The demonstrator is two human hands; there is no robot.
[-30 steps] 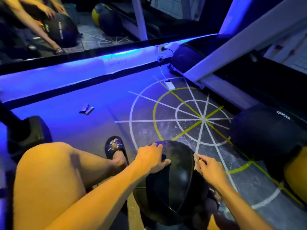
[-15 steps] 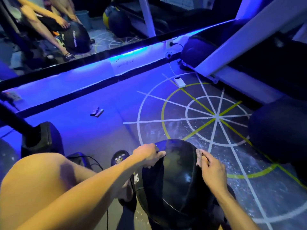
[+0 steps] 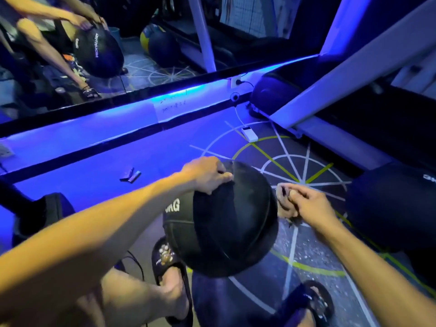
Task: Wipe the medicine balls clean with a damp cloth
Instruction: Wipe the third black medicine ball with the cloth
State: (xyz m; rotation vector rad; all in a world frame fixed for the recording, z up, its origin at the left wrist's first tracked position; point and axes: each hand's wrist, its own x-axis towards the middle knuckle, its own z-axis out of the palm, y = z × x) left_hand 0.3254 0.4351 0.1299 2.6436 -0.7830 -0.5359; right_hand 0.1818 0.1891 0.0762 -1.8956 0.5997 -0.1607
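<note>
Medicine ball (image 3: 224, 223) steadied by left hand (image 3: 207, 173) draped on top, right hand (image 3: 306, 204) pinching damp cloth (image 3: 284, 201) alongside — that loose grip could let it roll!

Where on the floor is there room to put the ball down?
Bare floor lies left of the black ball, between the blue-lit wall base and the small dark clips. The painted circle ahead is partly free. The right is crowded by another dark ball.
</note>
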